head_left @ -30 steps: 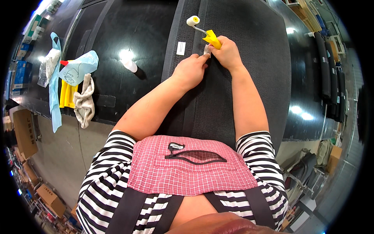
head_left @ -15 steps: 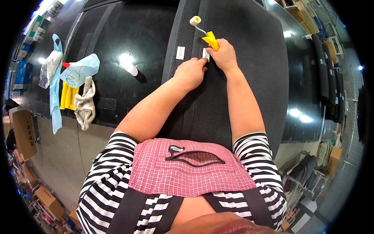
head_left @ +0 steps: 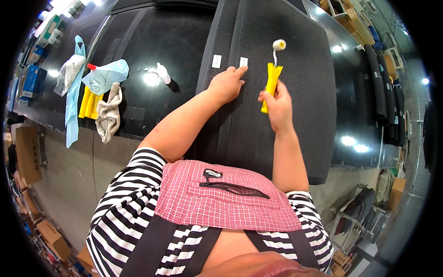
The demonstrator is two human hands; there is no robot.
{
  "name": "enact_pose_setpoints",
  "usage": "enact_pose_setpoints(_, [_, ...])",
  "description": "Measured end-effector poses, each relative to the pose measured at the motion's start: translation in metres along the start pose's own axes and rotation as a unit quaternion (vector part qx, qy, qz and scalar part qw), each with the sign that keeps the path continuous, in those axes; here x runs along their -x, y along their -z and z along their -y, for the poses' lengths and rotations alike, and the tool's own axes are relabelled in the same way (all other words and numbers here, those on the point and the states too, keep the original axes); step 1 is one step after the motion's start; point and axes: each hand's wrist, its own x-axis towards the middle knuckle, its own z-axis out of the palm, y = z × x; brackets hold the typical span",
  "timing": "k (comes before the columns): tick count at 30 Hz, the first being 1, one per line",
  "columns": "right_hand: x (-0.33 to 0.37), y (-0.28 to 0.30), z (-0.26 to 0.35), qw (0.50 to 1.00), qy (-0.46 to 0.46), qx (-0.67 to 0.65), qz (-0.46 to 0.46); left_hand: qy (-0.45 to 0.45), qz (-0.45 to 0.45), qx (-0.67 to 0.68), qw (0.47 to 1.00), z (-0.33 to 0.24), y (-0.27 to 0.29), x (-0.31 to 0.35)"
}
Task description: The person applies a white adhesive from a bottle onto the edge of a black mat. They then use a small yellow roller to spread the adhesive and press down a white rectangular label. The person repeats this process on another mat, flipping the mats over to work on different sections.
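A small hand roller (head_left: 272, 81) with a yellow handle and a white roller head stands up from my right hand (head_left: 279, 104), whose fingers are wrapped round the handle. My left hand (head_left: 226, 86) has its index finger stretched to the lower edge of a small white label (head_left: 243, 61) on a black ribbed mat (head_left: 295, 134). No object shows in that hand, and its other fingers are partly bent. To the left, a second white label (head_left: 216, 61) lies on the same mat.
A white bottle (head_left: 163, 74) stands on the black table (head_left: 152, 37) left of the mat. Farther left lie a pale blue bag (head_left: 106, 78), yellow pieces (head_left: 89, 104), a grey-beige cloth glove (head_left: 109, 115) and clear plastic wrap (head_left: 70, 74). Black rolls (head_left: 376, 83) are at the right.
My right hand has pulled back from the label toward me and to the right, taking the roller along. My left hand stays by the label, its index finger now stretched out.
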Motion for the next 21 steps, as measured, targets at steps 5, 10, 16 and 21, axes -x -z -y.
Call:
enact_pose_setpoints(5, [0.055, -0.007, -0.022, 0.996, -0.010, 0.086, -0.002, -0.153, -0.018, -0.023, 0.988, 0.007, 0.000, 0.043])
enact_pose_setpoints(10, [0.043, -0.025, -0.037, 0.925, 0.181, 0.315, -0.111, -0.247, -0.021, -0.024, 0.968, 0.013, -0.005, 0.074])
enact_pose_setpoints(16, [0.031, -0.061, -0.027, 0.902, 0.044, 0.416, -0.110, -0.239, -0.025, -0.003, 0.971, 0.018, -0.013, 0.076])
enact_pose_setpoints(21, [0.021, -0.076, -0.013, 0.881, -0.005, 0.460, -0.111, -0.238, -0.033, 0.011, 0.971, 0.020, -0.015, 0.076])
